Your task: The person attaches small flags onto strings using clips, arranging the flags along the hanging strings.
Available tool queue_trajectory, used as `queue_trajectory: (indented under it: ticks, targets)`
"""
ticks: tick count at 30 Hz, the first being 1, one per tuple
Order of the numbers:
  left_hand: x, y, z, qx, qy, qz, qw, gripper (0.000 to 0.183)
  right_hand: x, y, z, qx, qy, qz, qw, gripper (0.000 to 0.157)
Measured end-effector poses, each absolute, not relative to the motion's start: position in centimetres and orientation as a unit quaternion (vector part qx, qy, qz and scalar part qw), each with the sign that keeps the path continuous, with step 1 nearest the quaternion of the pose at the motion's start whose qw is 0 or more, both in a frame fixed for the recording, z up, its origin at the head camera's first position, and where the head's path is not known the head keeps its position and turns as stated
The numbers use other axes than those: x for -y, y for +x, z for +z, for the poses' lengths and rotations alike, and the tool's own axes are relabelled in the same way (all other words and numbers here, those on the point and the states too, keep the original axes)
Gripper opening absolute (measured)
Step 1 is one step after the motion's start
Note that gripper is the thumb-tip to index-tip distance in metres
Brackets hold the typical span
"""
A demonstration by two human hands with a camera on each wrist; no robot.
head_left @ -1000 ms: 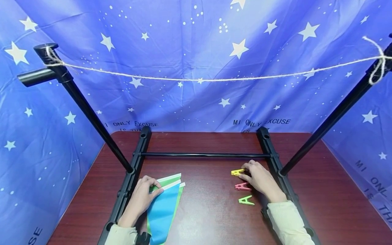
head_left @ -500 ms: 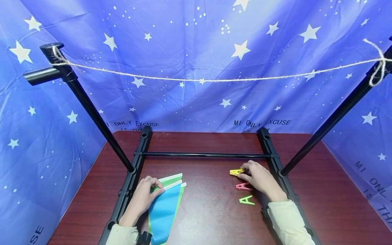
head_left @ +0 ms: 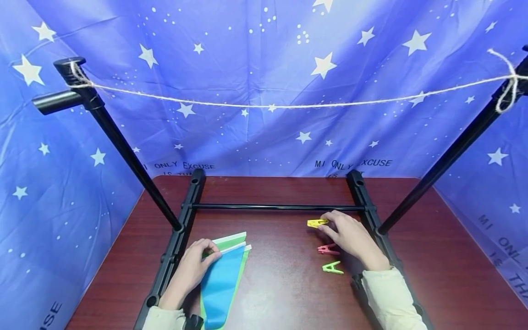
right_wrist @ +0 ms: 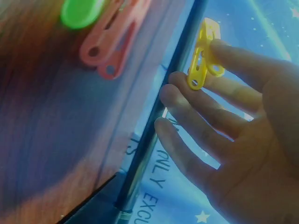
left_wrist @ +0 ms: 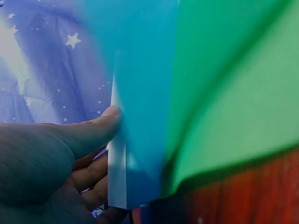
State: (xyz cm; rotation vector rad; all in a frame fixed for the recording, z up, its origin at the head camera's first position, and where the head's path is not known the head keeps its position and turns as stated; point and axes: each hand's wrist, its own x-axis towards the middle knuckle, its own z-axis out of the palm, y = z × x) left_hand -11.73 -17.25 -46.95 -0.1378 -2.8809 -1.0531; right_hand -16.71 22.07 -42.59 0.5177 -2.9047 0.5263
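My left hand (head_left: 194, 266) pinches the white top edge of a blue pennant flag (head_left: 222, 286). Green pennant cloth (head_left: 233, 240) lies beneath it and shows on both sides; in the left wrist view, blue and green cloth (left_wrist: 215, 93) fills the upper right. Between thumb and fingers, my right hand (head_left: 352, 238) pinches a yellow clothespin (right_wrist: 201, 56), held above the table. Closer to me lie a pink clothespin (head_left: 327, 249) and a light green clothespin (head_left: 332, 267), both on the table.
Black stand posts (head_left: 132, 160) rise left and right, joined low by a black crossbar (head_left: 276, 207). A string (head_left: 247, 106) tied between their tops sags slightly. The dark red table (head_left: 284, 284) meets a blue star-printed curtain (head_left: 264, 55) behind.
My right hand has lifted the yellow clothespin slightly, up and away from the pink one. The left hand keeps its pinch on the flag, almost still.
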Motion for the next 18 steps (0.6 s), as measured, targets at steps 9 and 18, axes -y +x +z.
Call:
queue_trajectory:
  ticks: [9, 18]
  targets:
    - [17.2, -10.9, -46.3, 0.926, -0.024, -0.376, 0.031, 0.013, -21.4, -16.5, -41.6, 0.952, 0.2, 0.195, 0.125, 0.023]
    - [17.2, -10.3, -44.8, 0.915, -0.016, -0.403, 0.005, 0.01, -20.7, -16.4, -40.3, 0.938, 0.221, 0.216, 0.16, 0.032]
